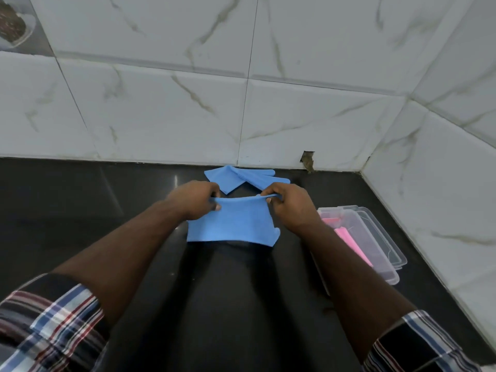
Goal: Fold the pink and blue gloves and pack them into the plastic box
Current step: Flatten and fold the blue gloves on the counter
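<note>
Left hand (197,200) and right hand (288,204) pinch the blue glove (232,224); slippery rubber could spring unfolded

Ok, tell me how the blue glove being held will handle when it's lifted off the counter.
Probably floppy: the blue glove sags between the left hand and the right hand, which pinch its top edge. Likely light, since fingertip pinches alone carry it. It looks rubbery, so it may cling to the glossy counter rather than slide.
</note>
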A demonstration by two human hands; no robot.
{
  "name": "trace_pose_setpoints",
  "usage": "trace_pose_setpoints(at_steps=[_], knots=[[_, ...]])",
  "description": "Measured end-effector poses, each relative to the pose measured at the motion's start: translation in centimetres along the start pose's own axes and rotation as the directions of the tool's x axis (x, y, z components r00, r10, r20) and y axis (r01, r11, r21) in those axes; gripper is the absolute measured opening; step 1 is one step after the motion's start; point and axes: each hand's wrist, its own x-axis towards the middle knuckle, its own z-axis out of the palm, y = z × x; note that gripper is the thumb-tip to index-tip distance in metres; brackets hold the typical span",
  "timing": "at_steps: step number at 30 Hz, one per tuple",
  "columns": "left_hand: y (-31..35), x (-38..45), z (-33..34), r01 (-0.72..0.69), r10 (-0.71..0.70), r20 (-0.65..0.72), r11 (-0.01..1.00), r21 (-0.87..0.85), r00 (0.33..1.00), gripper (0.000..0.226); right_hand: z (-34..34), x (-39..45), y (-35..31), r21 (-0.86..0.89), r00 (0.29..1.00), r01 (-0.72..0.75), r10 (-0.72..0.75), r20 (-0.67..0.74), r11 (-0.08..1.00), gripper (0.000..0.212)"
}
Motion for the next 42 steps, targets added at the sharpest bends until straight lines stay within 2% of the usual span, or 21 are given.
trace_pose_setpoints(at_steps=[3,4,6,8,9,11,14,17,19,21,25,35,42], knots=[[0.3,-1.2,-1.3,-0.026,0.042,-0.208,0.997,0.078,0.977,0.011,-0.2,-0.5,0.3,-0.032,0.995,0.023,-0.026,-0.091,0.999,0.028],[0.5,-1.7,-1.5,-0.038,0.063,-0.224,0.993,0.113,0.973,0.01,-0.2,-0.7,0.5,-0.053,0.995,0.026,-0.031,-0.095,0.998,0.029],[0.6,-2.8,-1.3,-0.015,0.039,-0.104,0.976,0.219,0.994,0.012,-0.4,-1.2,0.8,-0.103,1.0,-0.004,0.005,0.011,0.995,0.031],[0.5,-3.9,-0.4,0.014,-0.045,0.091,0.95,0.313,0.995,0.023,-0.4,-2.1,0.8,-0.186,0.961,-0.031,0.08,0.266,0.982,0.03],[0.3,-4.3,0.2,0.019,-0.071,0.155,0.95,0.313,0.985,0.029,-0.3,-2.7,0.8,-0.207,0.92,-0.044,0.12,0.374,0.977,0.031],[0.0,-5.1,1.4,0.018,-0.074,0.208,0.966,0.259,0.975,0.033,0.7,-3.7,1.0,-0.197,0.876,-0.091,0.172,0.451,0.976,0.032],[-0.2,-5.8,3.8,-0.006,-0.048,0.254,0.979,0.206,0.966,0.035,3.0,-4.8,1.3,-0.215,0.879,-0.125,0.209,0.429,0.968,0.027],[-0.5,-6.6,6.4,-0.004,-0.038,0.29,0.99,0.144,0.956,0.033,5.5,-6.3,1.8,-0.306,0.859,-0.016,0.17,0.483,0.952,0.033],[-1.1,-7.1,7.7,0.014,-0.035,0.24,0.996,0.089,0.97,0.023,6.6,-7.3,2.4,-0.369,0.876,0.074,0.117,0.468,0.927,0.038],[-1.7,-7.6,8.5,0.031,-0.04,0.151,0.997,0.066,0.988,0.01,7.1,-8.0,2.9,-0.396,0.911,0.125,0.053,0.409,0.909,0.033],[-1.8,-8.6,8.9,-0.001,-0.006,0.079,0.997,0.08,0.997,0.013,7.5,-8.9,3.3,-0.421,0.94,0.192,-0.043,0.338,0.886,0.027],[-2.7,-12.7,9.9,0.018,-0.016,0.094,1.0,-0.011,0.995,0.008,8.3,-12.9,2.5,-0.319,0.944,0.219,-0.117,0.31,0.922,0.031],[-3.1,-15.5,10.1,0.02,-0.015,0.107,0.999,-0.047,0.994,0.006,8.2,-15.9,1.1,-0.237,0.957,0.169,-0.102,0.27,0.957,0.028]])
